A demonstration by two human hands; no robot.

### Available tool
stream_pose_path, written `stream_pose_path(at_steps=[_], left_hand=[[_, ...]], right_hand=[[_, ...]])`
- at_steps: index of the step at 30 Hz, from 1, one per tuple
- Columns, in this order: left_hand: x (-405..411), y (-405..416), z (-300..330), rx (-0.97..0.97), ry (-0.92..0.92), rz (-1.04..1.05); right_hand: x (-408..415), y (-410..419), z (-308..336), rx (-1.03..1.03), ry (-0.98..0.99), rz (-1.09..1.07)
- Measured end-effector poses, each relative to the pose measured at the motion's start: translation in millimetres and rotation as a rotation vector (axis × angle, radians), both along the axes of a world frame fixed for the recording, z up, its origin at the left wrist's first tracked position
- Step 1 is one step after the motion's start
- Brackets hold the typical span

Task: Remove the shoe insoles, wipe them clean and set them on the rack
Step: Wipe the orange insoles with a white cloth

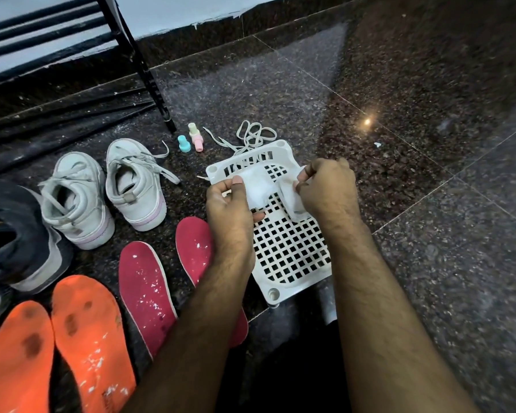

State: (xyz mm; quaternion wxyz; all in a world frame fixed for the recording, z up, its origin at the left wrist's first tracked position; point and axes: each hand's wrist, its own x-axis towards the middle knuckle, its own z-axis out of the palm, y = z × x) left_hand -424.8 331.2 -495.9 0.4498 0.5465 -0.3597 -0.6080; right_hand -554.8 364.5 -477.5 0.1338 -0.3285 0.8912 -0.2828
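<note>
Dark granite floor. L hand (230,201) and R hand (325,186) each pinch one end of white wipe (261,186) above white rack (292,248). Pink insoles (145,293) and orange insoles (87,338) lie on floor at left. Insoles likely light, flexible; grip by edges.

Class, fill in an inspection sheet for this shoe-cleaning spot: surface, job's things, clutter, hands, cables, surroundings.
Surface: dark speckled stone floor, glossy.
Job's things: two orange insoles and two pink insoles lie on the floor, flecked white; white rack bears no insole; white cloth held over it.
Clutter: white shoes, dark shoe, loose laces, two small bottles.
Hands: left hand and right hand each pinch the cloth.
Cables: nothing seen.
Surroundings: black metal frame, pale wall.
</note>
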Motion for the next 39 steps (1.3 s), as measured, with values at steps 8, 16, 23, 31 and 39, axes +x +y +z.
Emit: stream_pose_path(at_steps=[8, 16, 23, 31, 39], left_hand=[[-2.5, -0.5, -14.1, -0.083, -0.125, -0.039], [-4.2, 7.1, -1.8, -0.102, 0.015, -0.161], [1.0, 16.5, 1.5, 0.044, 0.289, -0.165], [12.0, 7.8, -4.3, 0.021, 0.204, -0.01], [7.5, 10.0, -3.0, -0.09, 0.032, -0.014]], right_hand=[[-6.8, 2.1, 12.2, -0.33, -0.418, -0.005], [5.8, -2.9, 16.2, -0.358, -0.584, 0.249], [6.1, -2.9, 13.1, -0.236, -0.443, 0.303], [-4.2, -0.4, 13.4, -0.355, -0.608, 0.132], [2.2, 0.4, 18.5, -0.447, -0.567, 0.052]])
